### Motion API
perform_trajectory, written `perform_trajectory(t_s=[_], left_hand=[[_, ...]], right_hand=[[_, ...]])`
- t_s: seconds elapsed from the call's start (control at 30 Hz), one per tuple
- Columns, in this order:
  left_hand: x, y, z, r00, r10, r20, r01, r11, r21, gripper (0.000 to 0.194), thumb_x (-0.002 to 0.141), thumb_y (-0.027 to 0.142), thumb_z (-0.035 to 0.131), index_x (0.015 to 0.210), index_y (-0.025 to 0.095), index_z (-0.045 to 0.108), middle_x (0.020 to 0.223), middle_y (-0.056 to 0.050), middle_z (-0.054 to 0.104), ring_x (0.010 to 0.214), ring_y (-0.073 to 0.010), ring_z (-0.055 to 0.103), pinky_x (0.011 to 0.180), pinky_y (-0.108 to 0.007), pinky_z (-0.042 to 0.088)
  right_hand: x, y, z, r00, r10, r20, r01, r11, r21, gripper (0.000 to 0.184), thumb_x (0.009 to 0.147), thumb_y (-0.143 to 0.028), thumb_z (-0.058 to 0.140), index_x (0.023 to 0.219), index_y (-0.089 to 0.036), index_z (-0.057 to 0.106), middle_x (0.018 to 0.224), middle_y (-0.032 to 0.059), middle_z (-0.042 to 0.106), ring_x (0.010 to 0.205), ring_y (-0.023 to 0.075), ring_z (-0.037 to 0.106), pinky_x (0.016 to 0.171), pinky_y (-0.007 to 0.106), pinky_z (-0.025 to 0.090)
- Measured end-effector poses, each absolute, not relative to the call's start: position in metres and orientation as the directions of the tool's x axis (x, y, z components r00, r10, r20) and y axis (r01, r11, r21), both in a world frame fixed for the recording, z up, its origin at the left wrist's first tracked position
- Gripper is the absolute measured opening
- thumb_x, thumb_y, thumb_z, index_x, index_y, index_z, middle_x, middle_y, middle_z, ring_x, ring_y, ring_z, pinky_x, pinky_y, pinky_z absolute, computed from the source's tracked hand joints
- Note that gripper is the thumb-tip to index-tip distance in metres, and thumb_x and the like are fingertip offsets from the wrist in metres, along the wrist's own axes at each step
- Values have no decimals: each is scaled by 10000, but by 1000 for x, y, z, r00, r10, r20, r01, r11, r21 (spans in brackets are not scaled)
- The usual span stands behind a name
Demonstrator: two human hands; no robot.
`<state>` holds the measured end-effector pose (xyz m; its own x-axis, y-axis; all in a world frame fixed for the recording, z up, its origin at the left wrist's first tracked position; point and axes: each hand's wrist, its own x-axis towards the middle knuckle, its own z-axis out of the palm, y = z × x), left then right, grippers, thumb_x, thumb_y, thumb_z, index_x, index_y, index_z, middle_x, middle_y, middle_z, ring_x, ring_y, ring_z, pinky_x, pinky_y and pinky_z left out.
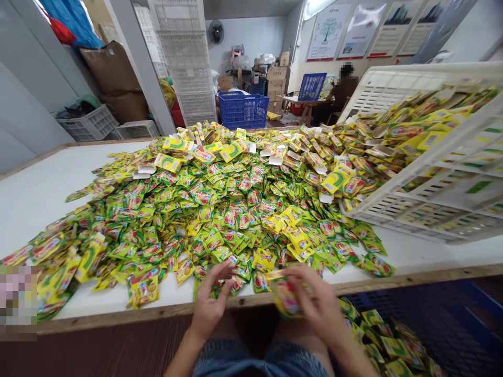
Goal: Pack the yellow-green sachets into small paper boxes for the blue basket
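Note:
My right hand (pixel 314 301) grips a small yellow and green printed candy box (pixel 286 294) just in front of the table's near edge; the box is smeared by motion. To its left my left hand (pixel 214 296) is held with thumb and fingers curved apart, and nothing shows between them. Beyond both hands spreads a large heap of green sachets (pixel 236 217) printed with red fruit. Several yellow sachets (pixel 296 241) lie among them. Flat small cartons (pixel 168 162), some with open white flaps, rest on the far side of the heap.
A tilted white crate (pixel 424 201) spills cartons onto the table (pixel 35 178) at right. Below the edge, a dark blue crate (pixel 444 314) holds more boxes. Another person's blurred hand (pixel 18 301) is at far left. Behind stand a blue basket (pixel 243 110) and a seated person (pixel 343 94).

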<state>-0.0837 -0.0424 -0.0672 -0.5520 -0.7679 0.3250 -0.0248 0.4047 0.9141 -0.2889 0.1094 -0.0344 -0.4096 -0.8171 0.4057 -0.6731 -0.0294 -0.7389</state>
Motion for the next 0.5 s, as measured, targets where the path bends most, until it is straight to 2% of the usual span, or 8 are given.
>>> perform_trajectory(t_s=[0.07,0.13,0.17,0.27,0.37,0.5], left_hand=[[-76,-54,-67,-486,-802,347,-93,441,893,218,876,222,544,1083,208,612,1028,-71,640,937,-202,616,851,-330,483],[-71,-67,-68,-406,-825,392,-168,489,856,145,871,235,549,971,199,648,976,-61,637,931,-203,605,849,-323,470],[-70,-71,-69,-383,-829,406,-192,502,843,135,870,241,549,947,197,652,964,-59,635,926,-203,602,837,-319,469],[-78,-75,-70,-391,-812,433,-213,537,816,134,871,237,538,930,196,650,956,-56,631,931,-204,592,830,-316,466],[-89,-65,-71,-448,-762,467,-190,592,783,137,879,210,519,936,202,644,976,-54,622,965,-200,579,869,-320,451],[-91,-53,-77,-469,-727,501,-223,647,729,161,881,182,512,981,210,635,1013,-59,607,989,-200,568,881,-325,445]], right_hand=[[-333,151,-27,-465,-811,356,-768,170,-617,180,876,-315,494,935,-240,646,920,54,670,845,217,620,739,326,480],[-370,183,-20,-474,-779,410,-842,264,-471,202,820,-403,543,838,-246,668,840,53,675,766,240,623,691,347,472],[-381,191,-17,-494,-764,415,-843,303,-445,218,818,-419,538,863,-249,667,866,56,672,801,250,622,723,362,468],[-389,177,-5,-526,-750,401,-806,289,-517,230,866,-392,488,972,-248,633,1008,66,637,976,244,582,850,373,439],[-386,112,1,-454,-790,412,-788,140,-600,216,883,-350,482,1001,-231,620,1038,65,614,1021,218,552,893,358,420],[-414,6,-2,-519,-734,439,-714,89,-695,283,867,-324,484,1077,-170,594,1012,85,618,837,179,579,714,301,473]])
